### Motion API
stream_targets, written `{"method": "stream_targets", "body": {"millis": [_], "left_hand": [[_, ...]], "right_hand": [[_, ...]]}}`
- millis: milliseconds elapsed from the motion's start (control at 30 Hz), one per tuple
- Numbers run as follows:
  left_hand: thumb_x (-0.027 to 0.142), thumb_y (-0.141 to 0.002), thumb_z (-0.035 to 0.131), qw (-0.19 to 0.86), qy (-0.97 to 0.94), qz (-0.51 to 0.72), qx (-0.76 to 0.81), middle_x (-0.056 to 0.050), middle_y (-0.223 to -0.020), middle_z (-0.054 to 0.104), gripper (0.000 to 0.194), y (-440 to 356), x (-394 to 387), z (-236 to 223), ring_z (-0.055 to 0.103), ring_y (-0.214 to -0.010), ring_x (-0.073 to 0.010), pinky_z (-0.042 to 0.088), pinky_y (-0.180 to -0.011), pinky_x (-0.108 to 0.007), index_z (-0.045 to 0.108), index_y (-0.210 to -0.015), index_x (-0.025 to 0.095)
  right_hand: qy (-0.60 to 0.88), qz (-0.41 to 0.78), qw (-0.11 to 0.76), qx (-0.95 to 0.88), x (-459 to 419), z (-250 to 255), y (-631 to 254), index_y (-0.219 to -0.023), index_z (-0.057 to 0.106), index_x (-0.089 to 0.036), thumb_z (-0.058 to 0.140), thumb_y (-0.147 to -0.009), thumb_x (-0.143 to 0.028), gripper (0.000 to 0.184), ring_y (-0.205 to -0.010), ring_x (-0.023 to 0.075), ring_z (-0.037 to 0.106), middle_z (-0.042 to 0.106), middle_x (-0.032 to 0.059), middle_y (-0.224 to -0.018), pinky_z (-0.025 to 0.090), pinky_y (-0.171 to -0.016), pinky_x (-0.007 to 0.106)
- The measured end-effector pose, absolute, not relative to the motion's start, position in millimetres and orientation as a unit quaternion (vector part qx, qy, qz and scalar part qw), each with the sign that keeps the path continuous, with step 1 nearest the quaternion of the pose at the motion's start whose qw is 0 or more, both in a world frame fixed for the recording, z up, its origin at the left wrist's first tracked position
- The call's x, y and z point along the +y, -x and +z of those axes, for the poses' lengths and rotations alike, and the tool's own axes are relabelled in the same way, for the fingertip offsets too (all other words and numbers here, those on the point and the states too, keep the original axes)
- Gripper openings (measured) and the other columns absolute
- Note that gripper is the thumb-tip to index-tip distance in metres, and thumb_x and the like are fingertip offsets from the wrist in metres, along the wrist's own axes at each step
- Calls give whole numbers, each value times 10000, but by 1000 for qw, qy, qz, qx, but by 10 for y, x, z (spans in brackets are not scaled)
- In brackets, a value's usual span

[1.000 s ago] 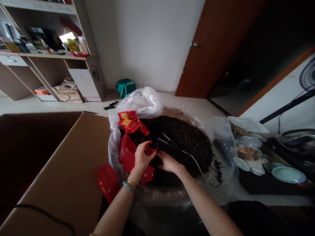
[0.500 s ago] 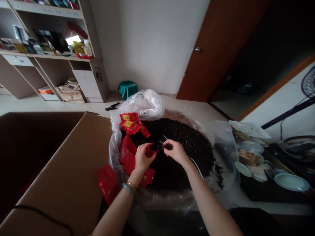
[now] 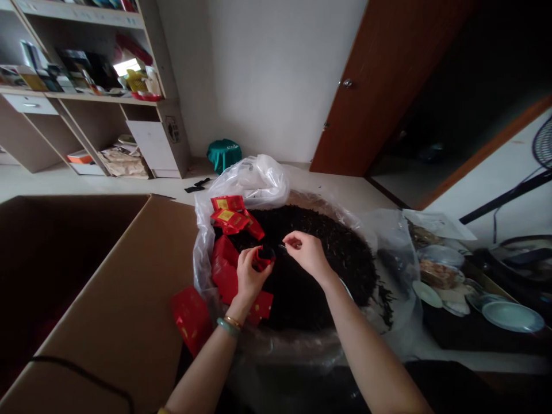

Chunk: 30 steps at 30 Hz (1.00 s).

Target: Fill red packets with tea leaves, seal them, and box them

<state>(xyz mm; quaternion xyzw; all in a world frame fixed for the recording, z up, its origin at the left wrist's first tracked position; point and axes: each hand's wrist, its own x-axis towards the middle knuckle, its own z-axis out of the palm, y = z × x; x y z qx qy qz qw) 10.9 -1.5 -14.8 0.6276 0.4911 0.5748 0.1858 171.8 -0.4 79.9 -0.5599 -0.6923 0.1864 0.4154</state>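
Observation:
My left hand (image 3: 250,273), closed, holds a small red packet (image 3: 261,262) with its dark round mouth facing up. Whether the dark ring is part of the packet or a separate piece set in it, I cannot tell. To the right, slightly higher, my right hand (image 3: 305,252) pinches a thin, pale stick-like tool (image 3: 283,246), mostly hidden by the fingers. Both hands are over a heap of dark dried leaves (image 3: 310,224), which look like tea, inside a large clear plastic bag (image 3: 202,230). Several red packets (image 3: 230,219) and a bigger red pouch (image 3: 225,267) lie at its left side.
An open cardboard box (image 3: 125,287) stands close on the left, beside another red pouch (image 3: 191,319). Lids and tubs (image 3: 440,267) sit at the right near a fan (image 3: 544,144). Behind are a green-covered stool-like object (image 3: 224,155), a desk (image 3: 146,144) and a brown door (image 3: 345,126).
My right hand has drawn a little up and right, away from the packet's mouth, so a gap separates the hands. My left hand still holds the packet, nearly in place.

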Motion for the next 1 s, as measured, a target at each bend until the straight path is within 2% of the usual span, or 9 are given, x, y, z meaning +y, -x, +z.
{"method": "stream_targets", "body": {"millis": [167,367,533,633,800,900,1000], "left_hand": [[258,-703,726,169,-632,576,490,-62,-960,592,365,-96,-14,-150,600,-873,-195,539,-756,-329,627,-1049,198],[212,-684,717,154,-643,569,489,-60,-960,593,391,-84,5,-202,591,-892,-206,530,-783,-346,630,-1065,201],[214,-674,719,146,-656,561,483,-60,-968,588,429,-92,9,-206,582,-902,-209,525,-789,-345,623,-1093,209],[221,-671,724,145,-663,550,486,-63,-988,583,462,-98,5,-202,576,-922,-216,518,-811,-356,614,-1119,212],[232,-667,730,133,-664,549,490,-70,-985,583,472,-97,7,-203,570,-922,-224,516,-815,-370,613,-1124,205],[243,-673,732,134,-657,554,493,-66,-974,581,474,-97,9,-199,573,-910,-218,522,-801,-362,609,-1130,214],[253,-672,738,143,-646,562,496,-64,-980,573,490,-101,10,-199,580,-897,-209,527,-794,-353,599,-1140,215]], "right_hand": [[565,193,371,-711,-47,712,-1720,-863,695,-200,612,-731,-141,167,-613,117,592,669,10,-778,493,-631,237],[562,183,302,-748,-2,774,-1440,-1006,691,-207,694,-741,-162,269,-725,126,611,652,40,-921,484,-678,235],[597,161,203,-759,118,856,-1333,-863,709,-205,687,-731,-159,142,-784,169,643,693,40,-872,460,-692,247],[618,162,169,-750,143,882,-1311,-816,706,-199,653,-734,-147,111,-748,177,657,714,39,-795,450,-661,244],[629,173,214,-727,136,885,-1338,-798,710,-197,626,-716,-123,139,-690,174,669,722,35,-731,471,-644,240],[606,210,296,-708,141,871,-1422,-790,711,-188,596,-729,-117,149,-636,159,671,719,27,-708,499,-623,234],[581,264,387,-666,132,861,-1558,-840,710,-175,566,-772,-180,160,-552,144,652,703,20,-682,515,-545,229]]}}
